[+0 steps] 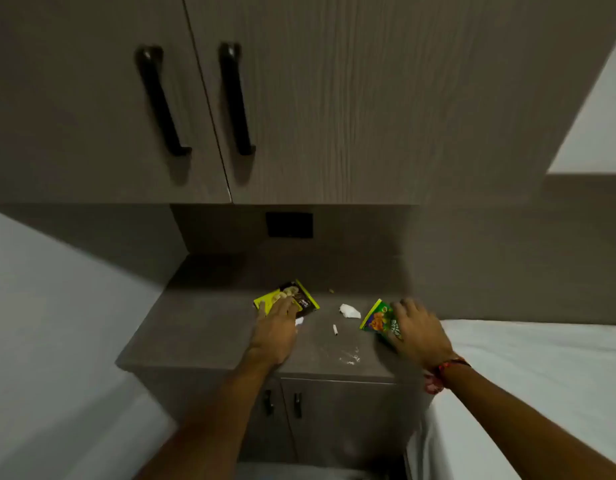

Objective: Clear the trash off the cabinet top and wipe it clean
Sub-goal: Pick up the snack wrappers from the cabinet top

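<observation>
On the grey surface [202,327] the left hand [277,329] lies flat on a yellow-black snack packet [292,296]. The right hand [419,332] touches a green snack packet [381,318]. I cannot tell if either grip is closed. Between them lie a crumpled white paper [349,311] and a small white stub [335,329].
</observation>
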The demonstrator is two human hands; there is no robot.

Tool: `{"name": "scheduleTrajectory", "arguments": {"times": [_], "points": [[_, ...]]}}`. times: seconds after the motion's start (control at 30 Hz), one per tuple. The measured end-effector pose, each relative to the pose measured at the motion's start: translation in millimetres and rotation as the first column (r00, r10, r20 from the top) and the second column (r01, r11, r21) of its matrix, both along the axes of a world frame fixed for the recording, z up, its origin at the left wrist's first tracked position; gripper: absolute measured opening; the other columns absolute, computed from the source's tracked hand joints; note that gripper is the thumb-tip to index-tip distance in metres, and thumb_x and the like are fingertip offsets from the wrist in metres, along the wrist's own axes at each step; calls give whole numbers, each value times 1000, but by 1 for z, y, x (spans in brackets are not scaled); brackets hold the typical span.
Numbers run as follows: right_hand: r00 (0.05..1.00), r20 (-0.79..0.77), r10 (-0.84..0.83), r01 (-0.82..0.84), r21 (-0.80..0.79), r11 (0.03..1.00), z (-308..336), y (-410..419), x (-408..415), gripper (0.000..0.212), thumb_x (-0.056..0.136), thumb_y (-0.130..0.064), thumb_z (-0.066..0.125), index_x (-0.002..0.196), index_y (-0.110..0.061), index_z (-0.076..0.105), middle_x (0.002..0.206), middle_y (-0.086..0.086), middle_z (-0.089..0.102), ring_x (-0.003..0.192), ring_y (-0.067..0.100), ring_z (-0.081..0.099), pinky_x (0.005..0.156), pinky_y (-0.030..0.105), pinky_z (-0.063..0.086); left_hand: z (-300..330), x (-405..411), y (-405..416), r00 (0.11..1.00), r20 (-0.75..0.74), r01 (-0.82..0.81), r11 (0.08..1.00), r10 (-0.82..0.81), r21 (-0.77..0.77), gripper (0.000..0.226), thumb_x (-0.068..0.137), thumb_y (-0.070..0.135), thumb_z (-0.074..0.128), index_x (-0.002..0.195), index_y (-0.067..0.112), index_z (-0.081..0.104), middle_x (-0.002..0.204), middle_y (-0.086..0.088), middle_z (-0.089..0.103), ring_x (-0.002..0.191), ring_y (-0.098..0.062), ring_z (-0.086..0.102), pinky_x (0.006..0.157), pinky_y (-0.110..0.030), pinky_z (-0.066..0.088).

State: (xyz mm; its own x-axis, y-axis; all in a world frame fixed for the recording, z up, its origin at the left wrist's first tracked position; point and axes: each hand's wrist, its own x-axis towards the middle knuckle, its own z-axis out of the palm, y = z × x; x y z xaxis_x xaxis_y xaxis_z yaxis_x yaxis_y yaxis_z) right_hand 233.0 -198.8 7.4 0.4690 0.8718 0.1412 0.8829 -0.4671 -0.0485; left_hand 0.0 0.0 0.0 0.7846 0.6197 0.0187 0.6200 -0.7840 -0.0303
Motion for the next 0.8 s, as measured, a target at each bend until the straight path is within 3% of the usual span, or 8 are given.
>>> {"name": "scheduleTrajectory", "arguments": {"times": [0.07,0.13,0.27,0.37,0.43,0.57,0.7,0.8], "points": [[994,-108,-32,25,-61,998,-21,6,16,82,83,-70,52,148,-22,38,149,6,45,131,26,48,106,41,43,-15,14,10,990,3,-143,987,143,-77,60,97,39,50,150,15,36,161,-4,34,150,-20,29,123,-51,21],[993,-114,-18,4,-124,992,-46,10,32,94,74,-77,52,150,-24,34,155,8,38,137,31,42,111,46,39,-33,30,23,977,6,-210,974,211,-90,55,98,41,49,147,16,39,157,-4,40,148,-22,33,122,-51,24],[989,-142,-28,14,-97,995,-75,29,55,101,63,-85,52,146,-31,33,144,6,43,124,32,50,103,48,44,-57,66,30,965,10,-260,962,261,-81,51,101,40,47,147,17,40,155,-5,42,147,-24,35,120,-51,28],[981,-196,-17,2,-74,997,-90,40,61,96,67,-78,57,146,-29,35,129,4,55,116,27,56,97,44,49,-73,83,27,945,-11,-326,942,327,-83,48,100,39,49,142,17,47,147,-6,48,140,-27,43,111,-47,38],[982,-191,8,-15,-31,999,-98,43,64,84,72,-69,60,141,-26,41,119,4,61,110,26,58,89,40,50,-80,92,26,942,-19,-334,942,334,-23,37,100,27,47,134,14,55,142,-8,53,136,-30,46,105,-46,41],[982,-187,-10,18,37,999,-102,44,69,71,73,-61,62,132,-24,52,105,3,64,98,24,59,80,35,50,-85,98,32,973,-29,-224,965,230,139,36,94,11,45,125,10,63,134,-13,61,123,-35,57,104,-46,42],[976,-217,-5,41,161,986,-103,39,66,65,75,-58,62,128,-23,53,107,2,64,99,23,59,80,37,53,-69,89,41,975,-4,-217,958,221,190,36,96,16,45,129,13,58,132,-10,63,126,-32,56,104,-45,42],[978,-209,-6,62,263,963,-87,35,52,58,80,-56,62,128,-24,52,111,1,62,102,22,57,83,38,52,-37,76,32,985,110,-163,937,135,308,21,92,17,56,112,15,63,114,-8,68,110,-31,59,88,-45,44]]}}
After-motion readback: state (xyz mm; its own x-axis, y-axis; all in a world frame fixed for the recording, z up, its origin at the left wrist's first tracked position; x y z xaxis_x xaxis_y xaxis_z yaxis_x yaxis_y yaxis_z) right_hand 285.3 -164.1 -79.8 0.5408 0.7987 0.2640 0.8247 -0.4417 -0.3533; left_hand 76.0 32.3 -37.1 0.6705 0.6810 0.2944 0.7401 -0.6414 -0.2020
